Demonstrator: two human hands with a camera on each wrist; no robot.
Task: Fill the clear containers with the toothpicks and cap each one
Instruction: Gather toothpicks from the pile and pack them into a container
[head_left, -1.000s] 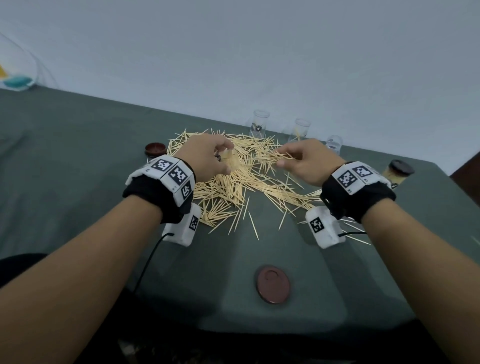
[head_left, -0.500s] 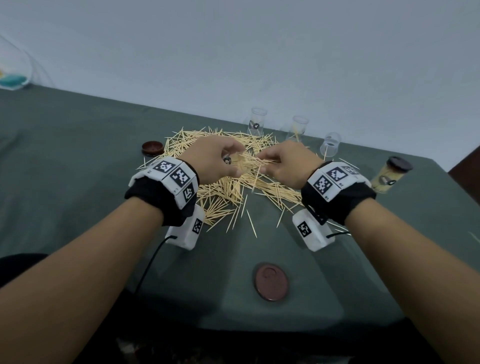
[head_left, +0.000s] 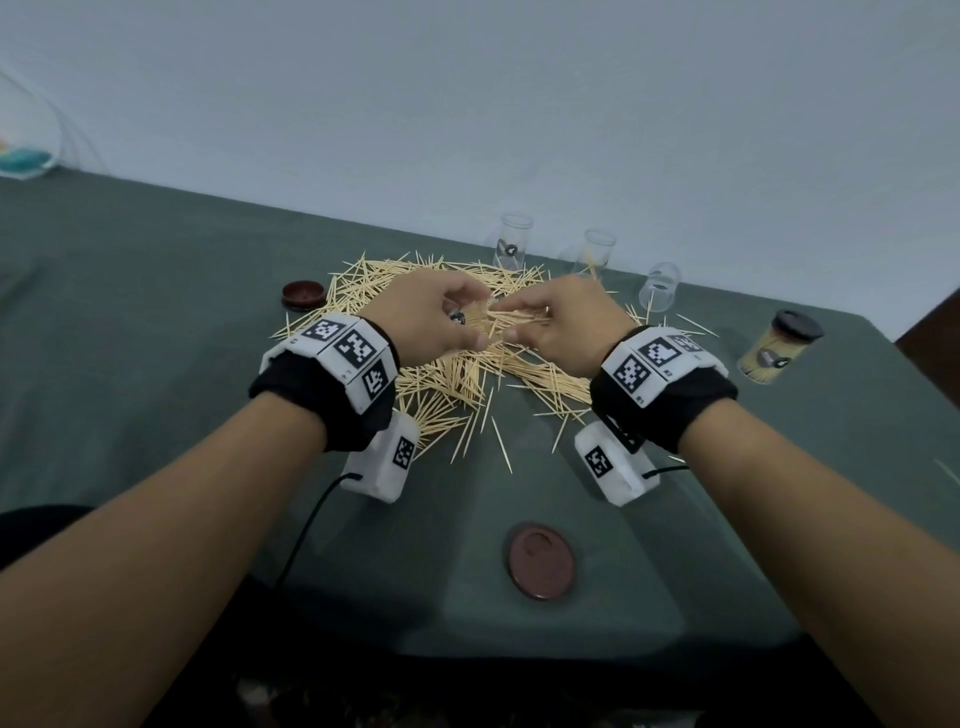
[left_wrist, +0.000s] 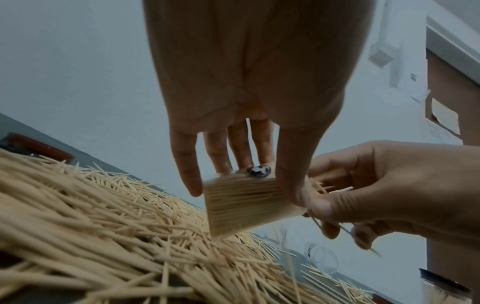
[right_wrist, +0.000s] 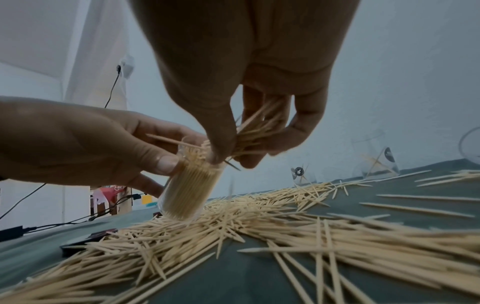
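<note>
A big heap of toothpicks (head_left: 457, 374) (left_wrist: 103, 222) (right_wrist: 259, 226) lies on the green table. My left hand (head_left: 431, 319) (right_wrist: 85, 142) grips a clear container (left_wrist: 244, 203) (right_wrist: 191, 191) tilted over the heap and packed with toothpicks. My right hand (head_left: 561, 322) (left_wrist: 384, 189) pinches a bundle of toothpicks (right_wrist: 257, 131) right at the container's mouth. Three clear open containers (head_left: 514, 244) (head_left: 597, 254) (head_left: 660, 286) stand behind the heap. A filled, capped container (head_left: 779, 348) leans at the right.
A brown cap (head_left: 540, 561) lies near the table's front edge and another brown cap (head_left: 304, 293) sits left of the heap. The table (head_left: 156, 312) ends at a pale wall behind. Stray toothpicks lie scattered right of the heap.
My right hand has moved left with its toothpicks and now meets the container held in my left hand. The left hand has barely moved.
</note>
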